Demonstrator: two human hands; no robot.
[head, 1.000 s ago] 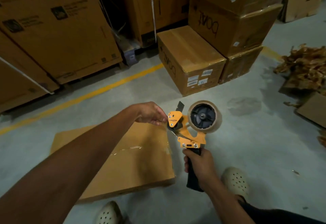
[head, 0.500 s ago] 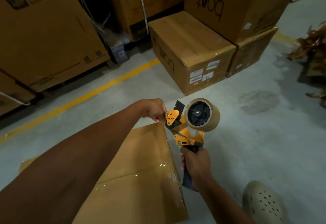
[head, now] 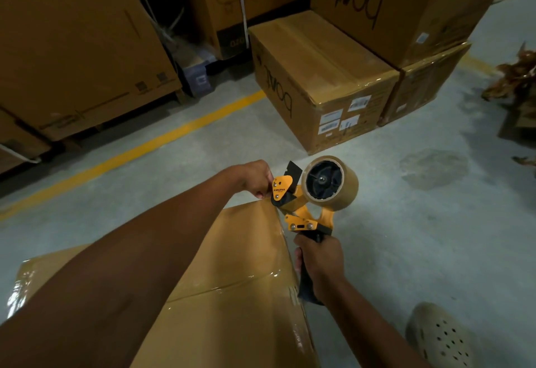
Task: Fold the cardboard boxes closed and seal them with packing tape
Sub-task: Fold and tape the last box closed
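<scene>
Cardboard box (head: pixel 246 251) lies flat on the floor (head: pixel 406 251) right below me, low centre of view, flaps closed, with a glossy clear tape strip (head: pixel 232 286) across the seam and more shiny tape down its right edge. My left arm reaches out over the box; the left hand (head: pixel 252 177) is past its far corner, fingers curled tight and pinching at the front end of the tape dispenser (head: pixel 301 211), though I can't tell what's between them. My right hand (head: pixel 322 260) is wrapped in a full fist around the black handle (head: pixel 306 289), knuckles up, holding the dispenser just off the box's right edge with its nose pointed away from me. Dispenser has an orange metal frame, a black blade guard, and a fat brown tape roll (head: pixel 345 190) on a black hub. Floor is smooth grey concrete, blotchy in places, with a yellow painted line (head: pixel 162 147) running diagonally. Beyond it is a sealed carton (head: pixel 322 72) with "boat" handwritten on it, white labels (head: pixel 339 118) on its side and a film-wrapped stack (head: pixel 377 2) beside it. Large printed cartons (head: pixel 75 48) stand at left. Brown scraps (head: pixel 519 75) sit at the right edge. Pale perforated clog (head: pixel 441 338) is at bottom right. Lighting is dim, warehouse-like.
</scene>
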